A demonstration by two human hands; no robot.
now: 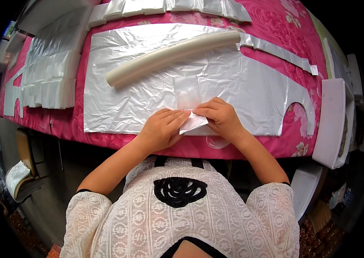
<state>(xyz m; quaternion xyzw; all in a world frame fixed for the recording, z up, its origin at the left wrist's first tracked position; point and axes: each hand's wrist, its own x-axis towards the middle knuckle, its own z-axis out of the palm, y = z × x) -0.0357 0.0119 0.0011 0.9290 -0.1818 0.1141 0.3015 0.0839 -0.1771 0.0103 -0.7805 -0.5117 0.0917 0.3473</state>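
My left hand (164, 127) and my right hand (219, 118) meet near the table's front edge. Between them is a small folded white plastic bag (194, 123), its fingertips-pinched top at both hands and its lower corner sticking out. A small clear plastic sleeve (187, 92) lies flat just beyond my fingers. Underneath is a large, creased white plastic vest bag (126, 103), spread flat with its handle cut-outs toward the right. A long cream-coloured tube (173, 56) rests across it, slanting up to the right. My palms and some fingertips are hidden.
Stacks of folded plastic packets (48, 92) stand at the left, with a further row of packets (143, 6) along the far edge. A pink floral cloth (272, 148) covers the table. White foam boxes (331, 124) stand at the right; a chair (25, 155) is at the lower left.
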